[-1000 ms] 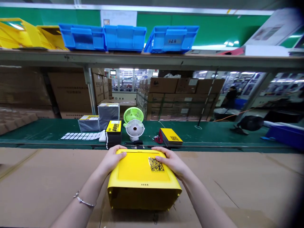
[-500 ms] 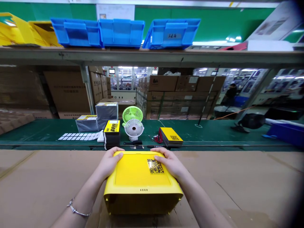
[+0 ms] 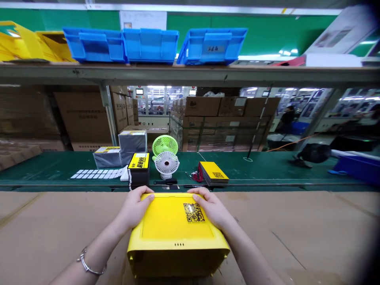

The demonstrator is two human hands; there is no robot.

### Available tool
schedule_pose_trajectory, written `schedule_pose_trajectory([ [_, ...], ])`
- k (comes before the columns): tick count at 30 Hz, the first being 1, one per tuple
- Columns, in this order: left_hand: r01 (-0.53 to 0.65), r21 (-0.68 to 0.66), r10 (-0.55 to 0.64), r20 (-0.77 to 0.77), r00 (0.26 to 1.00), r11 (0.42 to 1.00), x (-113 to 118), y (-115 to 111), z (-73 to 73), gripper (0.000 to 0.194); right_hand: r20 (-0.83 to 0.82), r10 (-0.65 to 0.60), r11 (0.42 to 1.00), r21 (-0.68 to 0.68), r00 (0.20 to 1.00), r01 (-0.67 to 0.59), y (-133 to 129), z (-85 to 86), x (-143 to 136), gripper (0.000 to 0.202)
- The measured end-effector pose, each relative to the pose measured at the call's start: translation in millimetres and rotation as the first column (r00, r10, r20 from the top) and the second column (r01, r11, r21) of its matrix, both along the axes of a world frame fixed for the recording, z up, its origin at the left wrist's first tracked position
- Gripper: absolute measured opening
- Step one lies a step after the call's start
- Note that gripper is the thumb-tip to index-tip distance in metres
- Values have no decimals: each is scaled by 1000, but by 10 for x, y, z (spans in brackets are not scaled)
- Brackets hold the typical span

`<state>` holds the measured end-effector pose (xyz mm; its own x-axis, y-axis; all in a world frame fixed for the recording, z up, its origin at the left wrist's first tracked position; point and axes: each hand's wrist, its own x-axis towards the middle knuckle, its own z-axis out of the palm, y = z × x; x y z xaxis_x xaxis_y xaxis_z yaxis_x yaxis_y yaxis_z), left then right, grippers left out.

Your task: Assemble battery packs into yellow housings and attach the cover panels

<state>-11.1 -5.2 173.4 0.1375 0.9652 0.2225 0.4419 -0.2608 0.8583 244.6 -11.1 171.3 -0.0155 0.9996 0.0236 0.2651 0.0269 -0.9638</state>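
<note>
Yellow casing (image 3: 170, 223), QR-coded, both hands (image 3: 135, 208) holding

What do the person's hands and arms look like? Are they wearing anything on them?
The left hand and right hand are bare, with no gloves. No sleeves show on the left forearm or right forearm. A thin, shiny, silver-coloured bracelet circles the left forearm. No jewellery shows on the right one.

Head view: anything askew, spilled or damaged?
One thing: the cardboard right of the yellow housing has a thin, dark slanting line, possibly a cut or crease, odd against the plain surface. No spill visible; the housing's visible faces look undamaged.
</note>
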Motion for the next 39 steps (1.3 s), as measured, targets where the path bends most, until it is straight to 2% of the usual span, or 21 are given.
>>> schedule_pose_trajectory([
  [2,27,80,-16,-143,990,996,-54,101,24,29,-9,9,1000,5,1000,-9,0,-2,2,28],
  [5,-9,251,104,-372,923,968,-192,409,36,35,-16,24,1000,21,1000,-23,-4,3,6,30],
  [9,-90,371,260,-439,860,924,-426,900,-62,54,23,25,999,27,999,-25,-17,36,1,32],
  [12,-119,405,318,-470,824,907,-558,1083,-221,65,30,43,999,-7,999,-42,-30,59,-4,34],
  [14,-104,437,330,-482,812,894,-615,1088,-321,64,14,51,998,-37,999,-50,-35,64,-5,35],
  [16,-79,489,341,-475,811,869,-666,1032,-376,51,-9,57,997,-52,998,-57,-36,60,-3,35],
  [19,-67,575,371,-430,823,815,-755,912,-347,28,-49,68,995,-68,996,-71,-27,38,7,36],
  [22,-98,644,413,-358,837,758,-819,771,-201,27,-103,91,992,-76,990,-99,-8,6,18,33],
  [24,-171,695,461,-253,851,698,-797,647,-44,24,-127,97,992,-69,987,-107,9,-11,20,32],
  [25,-234,714,479,-160,863,660,-758,570,52,21,-130,97,992,-64,987,-106,18,-19,20,32],
  [27,-414,688,458,132,879,597,-635,390,269,16,-116,91,994,-55,989,-98,35,-33,18,32],
  [28,-483,627,405,277,871,612,-561,291,382,19,-99,87,995,-46,991,-92,42,-40,17,31],
  [29,-511,541,330,400,855,668,-489,191,492,24,-62,76,997,-25,995,-78,47,-47,18,30],
  [31,-466,385,201,558,805,797,-376,1,677,31,48,17,999,40,999,-19,45,-59,25,30],
  [33,-371,277,109,654,749,886,-322,-156,789,35,140,-81,991,117,987,64,18,-55,40,31],
  [36,-228,163,58,679,732,960,-305,-346,807,45,237,-255,924,346,937,164,-85,14,52,31],
  [39,-67,49,22,620,784,997,-221,-541,715,56,277,-333,810,573,901,124,-276,189,0,26],
])
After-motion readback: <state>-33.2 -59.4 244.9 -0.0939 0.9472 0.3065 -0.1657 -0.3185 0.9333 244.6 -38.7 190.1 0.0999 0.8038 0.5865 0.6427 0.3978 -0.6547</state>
